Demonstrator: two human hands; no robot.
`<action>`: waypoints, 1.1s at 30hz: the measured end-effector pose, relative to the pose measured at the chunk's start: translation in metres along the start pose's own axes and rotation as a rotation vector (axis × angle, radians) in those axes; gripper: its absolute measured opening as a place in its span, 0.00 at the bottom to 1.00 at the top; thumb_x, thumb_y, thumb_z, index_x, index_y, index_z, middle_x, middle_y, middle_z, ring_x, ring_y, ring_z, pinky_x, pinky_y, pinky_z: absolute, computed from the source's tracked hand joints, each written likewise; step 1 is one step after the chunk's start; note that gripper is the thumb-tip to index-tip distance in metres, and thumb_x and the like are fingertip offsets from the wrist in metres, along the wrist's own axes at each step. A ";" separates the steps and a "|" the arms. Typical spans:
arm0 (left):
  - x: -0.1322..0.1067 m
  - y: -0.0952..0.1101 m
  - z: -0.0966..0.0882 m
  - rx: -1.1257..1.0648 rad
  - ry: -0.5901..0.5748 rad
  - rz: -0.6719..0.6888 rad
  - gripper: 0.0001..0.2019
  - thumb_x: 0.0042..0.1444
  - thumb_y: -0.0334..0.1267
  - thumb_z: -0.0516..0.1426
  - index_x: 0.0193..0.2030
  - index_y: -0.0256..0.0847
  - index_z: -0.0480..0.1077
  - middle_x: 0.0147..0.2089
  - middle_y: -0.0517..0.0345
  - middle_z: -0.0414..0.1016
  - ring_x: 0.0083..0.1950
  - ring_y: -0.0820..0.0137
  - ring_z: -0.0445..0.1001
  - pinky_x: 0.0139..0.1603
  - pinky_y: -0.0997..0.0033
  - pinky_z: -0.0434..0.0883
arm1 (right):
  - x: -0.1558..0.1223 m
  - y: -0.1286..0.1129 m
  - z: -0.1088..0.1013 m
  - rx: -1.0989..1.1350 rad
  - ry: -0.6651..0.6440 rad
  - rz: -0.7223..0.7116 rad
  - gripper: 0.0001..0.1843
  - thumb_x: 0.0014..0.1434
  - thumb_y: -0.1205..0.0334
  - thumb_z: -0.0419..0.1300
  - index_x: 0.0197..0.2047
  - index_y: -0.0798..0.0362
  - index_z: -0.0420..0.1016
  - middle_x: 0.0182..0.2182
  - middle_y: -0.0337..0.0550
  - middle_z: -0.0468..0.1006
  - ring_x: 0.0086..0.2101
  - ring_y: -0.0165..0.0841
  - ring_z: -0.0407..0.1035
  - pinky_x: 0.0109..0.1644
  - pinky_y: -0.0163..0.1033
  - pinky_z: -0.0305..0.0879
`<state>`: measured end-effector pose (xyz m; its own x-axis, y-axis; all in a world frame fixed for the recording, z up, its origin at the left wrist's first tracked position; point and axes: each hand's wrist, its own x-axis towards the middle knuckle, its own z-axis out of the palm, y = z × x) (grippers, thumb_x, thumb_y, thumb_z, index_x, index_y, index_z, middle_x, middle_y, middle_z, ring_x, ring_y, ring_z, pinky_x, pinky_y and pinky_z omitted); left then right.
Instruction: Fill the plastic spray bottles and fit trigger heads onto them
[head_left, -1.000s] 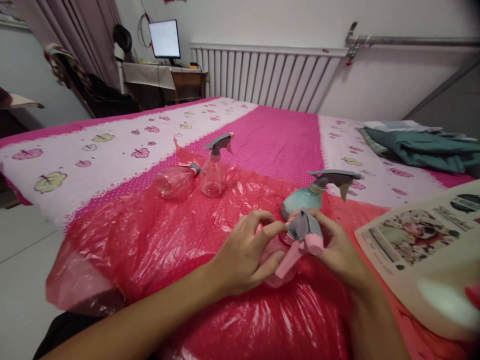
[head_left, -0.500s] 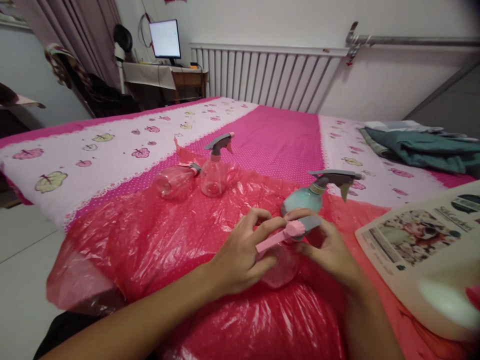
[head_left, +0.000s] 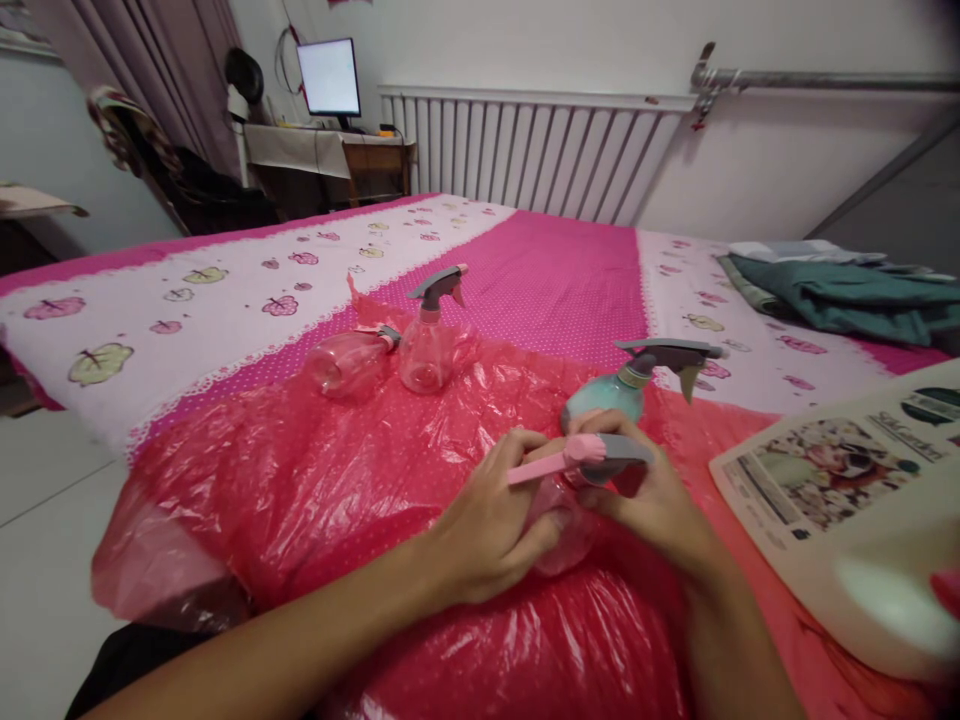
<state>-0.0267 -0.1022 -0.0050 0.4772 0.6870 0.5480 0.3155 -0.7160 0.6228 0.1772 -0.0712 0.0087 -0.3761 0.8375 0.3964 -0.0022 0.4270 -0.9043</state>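
A clear pink spray bottle (head_left: 564,528) with a grey and pink trigger head (head_left: 589,452) is between my hands, low over red plastic sheeting. My left hand (head_left: 499,515) wraps the bottle's near-left side, its fingers curled below the pink trigger. Around the neck, just beneath the spray head, the fingers of my right hand (head_left: 637,485) are closed; part of the collar is hidden by them. Right behind stands a teal spray bottle (head_left: 607,398) with a grey trigger top. Farther left, one pink spray bottle (head_left: 427,350) is upright and another pink bottle (head_left: 349,360) lies on its side.
Red plastic sheeting (head_left: 300,480) covers the near part of the bed (head_left: 570,270). A large cream jug (head_left: 832,560) with a printed label leans at the right. Folded green clothes (head_left: 847,295) lie behind it. A desk with a monitor (head_left: 330,78) stands at the back left.
The spray head has turned slightly in my hands, its grey back now more level and pointing right. My left thumb has shifted onto the bottle's side. The other bottles have not moved.
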 end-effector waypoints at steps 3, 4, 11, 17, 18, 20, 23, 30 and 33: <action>0.000 -0.002 0.000 0.110 0.007 0.068 0.20 0.72 0.41 0.50 0.67 0.36 0.61 0.59 0.41 0.70 0.57 0.56 0.72 0.59 0.48 0.76 | -0.001 0.001 0.000 0.013 -0.006 0.007 0.18 0.59 0.51 0.76 0.44 0.46 0.72 0.39 0.35 0.73 0.36 0.29 0.70 0.41 0.31 0.70; 0.000 -0.003 -0.001 0.166 0.018 0.092 0.19 0.73 0.41 0.49 0.66 0.36 0.62 0.58 0.40 0.72 0.56 0.55 0.73 0.58 0.47 0.76 | -0.001 0.001 0.000 0.016 -0.006 0.008 0.18 0.60 0.51 0.75 0.44 0.46 0.73 0.39 0.35 0.73 0.36 0.29 0.70 0.41 0.31 0.70; 0.000 0.002 -0.004 0.441 0.261 0.175 0.12 0.71 0.36 0.49 0.47 0.33 0.73 0.41 0.47 0.79 0.38 0.62 0.74 0.36 0.61 0.72 | -0.002 0.000 0.002 -0.037 0.000 0.012 0.16 0.61 0.52 0.74 0.45 0.45 0.72 0.38 0.34 0.74 0.37 0.29 0.71 0.42 0.31 0.69; 0.003 0.005 -0.005 0.416 0.307 0.178 0.14 0.70 0.32 0.49 0.42 0.34 0.76 0.33 0.52 0.75 0.33 0.66 0.70 0.32 0.65 0.66 | -0.002 0.000 0.006 -0.021 0.002 0.027 0.15 0.64 0.52 0.72 0.47 0.44 0.72 0.38 0.34 0.73 0.38 0.29 0.71 0.42 0.32 0.68; 0.003 0.005 -0.005 0.411 0.302 0.165 0.14 0.70 0.32 0.50 0.41 0.34 0.77 0.33 0.52 0.75 0.33 0.65 0.70 0.32 0.65 0.66 | -0.002 0.000 0.006 -0.018 0.005 0.033 0.15 0.63 0.53 0.72 0.47 0.44 0.72 0.38 0.34 0.73 0.38 0.29 0.70 0.43 0.32 0.68; 0.003 0.006 -0.005 0.404 0.301 0.151 0.14 0.69 0.32 0.50 0.42 0.33 0.77 0.33 0.51 0.75 0.33 0.65 0.71 0.32 0.65 0.67 | -0.002 0.000 0.006 -0.020 0.004 0.041 0.15 0.63 0.53 0.72 0.48 0.43 0.72 0.39 0.34 0.73 0.38 0.29 0.70 0.43 0.32 0.68; 0.000 0.007 -0.002 0.412 0.315 0.167 0.13 0.68 0.31 0.51 0.43 0.32 0.77 0.34 0.50 0.78 0.32 0.65 0.72 0.32 0.64 0.68 | -0.003 0.002 0.005 -0.037 0.016 0.039 0.16 0.63 0.53 0.73 0.48 0.44 0.73 0.39 0.34 0.73 0.38 0.30 0.70 0.43 0.33 0.68; -0.005 0.013 0.002 0.425 0.350 0.246 0.10 0.63 0.27 0.52 0.44 0.35 0.74 0.26 0.60 0.76 0.22 0.71 0.67 0.25 0.66 0.62 | -0.003 0.004 0.006 -0.035 0.042 0.065 0.18 0.62 0.50 0.73 0.46 0.47 0.73 0.36 0.36 0.72 0.36 0.32 0.68 0.41 0.35 0.68; -0.004 0.016 0.001 0.406 0.314 0.318 0.11 0.61 0.26 0.51 0.45 0.36 0.72 0.24 0.64 0.73 0.20 0.73 0.64 0.23 0.67 0.59 | -0.002 0.003 0.007 -0.053 0.041 0.050 0.16 0.63 0.52 0.72 0.47 0.47 0.72 0.37 0.37 0.73 0.37 0.33 0.69 0.42 0.36 0.69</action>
<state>-0.0222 -0.1165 0.0026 0.3539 0.3914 0.8494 0.5143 -0.8400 0.1728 0.1716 -0.0740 0.0046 -0.3361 0.8710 0.3585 0.0649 0.4011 -0.9137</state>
